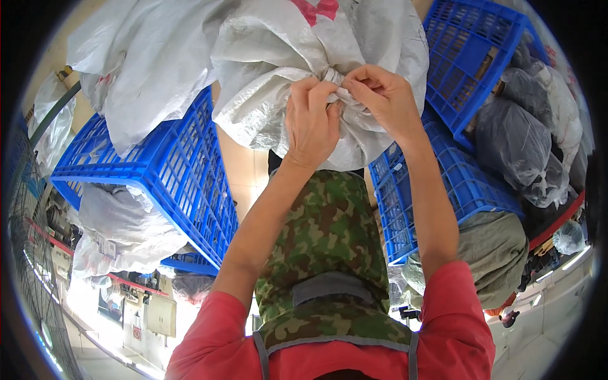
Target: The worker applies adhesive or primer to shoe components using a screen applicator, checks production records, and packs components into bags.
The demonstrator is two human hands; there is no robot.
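Observation:
A large white woven plastic sack [266, 47] with a red mark is in front of me, its mouth gathered into a twisted bunch. My left hand [311, 120] is closed on the near side of the gathered neck, fingers curled over it. My right hand [383, 98] pinches the twisted part of the sack from the right, thumb and fingertips together. Both hands meet at the bunch, and folds spread out from it all round. Whether a tie or string sits between the fingers I cannot make out.
Blue plastic crates stand on both sides: one at left [149, 168], one at upper right [468, 60], another below it [437, 180]. Another white sack [158, 69] drapes over the left crate. Clear plastic bags [513, 136] with dark contents lie at right, near a grey-green sack [491, 253].

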